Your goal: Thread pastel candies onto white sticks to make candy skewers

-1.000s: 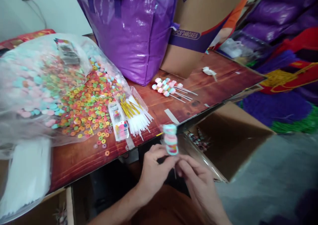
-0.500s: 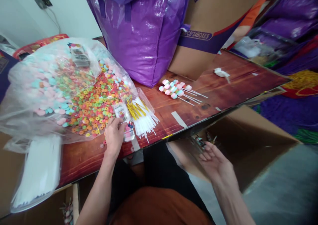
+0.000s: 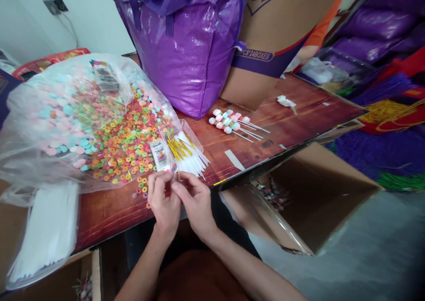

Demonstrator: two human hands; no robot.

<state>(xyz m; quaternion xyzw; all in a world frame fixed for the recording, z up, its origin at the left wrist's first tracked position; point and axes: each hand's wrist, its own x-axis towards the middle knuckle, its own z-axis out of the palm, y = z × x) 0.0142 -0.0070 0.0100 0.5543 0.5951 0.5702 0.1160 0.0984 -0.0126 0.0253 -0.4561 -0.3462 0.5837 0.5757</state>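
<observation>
At the table's front edge, my left hand (image 3: 164,201) and my right hand (image 3: 198,203) meet, fingertips pinched together. Whatever they hold is mostly hidden by the fingers; a small yellowish sliver shows between them. Just beyond lie a stack of small printed labels (image 3: 160,154) and a clear tray with white sticks (image 3: 191,163) and gold twist ties (image 3: 177,145). Left of my hands spreads a heap of colourful ring-shaped sweets (image 3: 126,146), a few loose on the table. To the right lie several white sticks threaded with pink and blue sweets (image 3: 229,120).
A large purple bag (image 3: 186,62) and a printed carton (image 3: 255,75) stand at the back. Clear plastic (image 3: 43,110) covers pink and blue sweets. White sticks (image 3: 46,230) fill a container at left. Below the table's right edge sits an open cardboard box (image 3: 318,190) holding small bundles.
My right hand has come from over the cardboard box, where it held a small packed item, to join my left hand. My left hand has shifted slightly right and down.
</observation>
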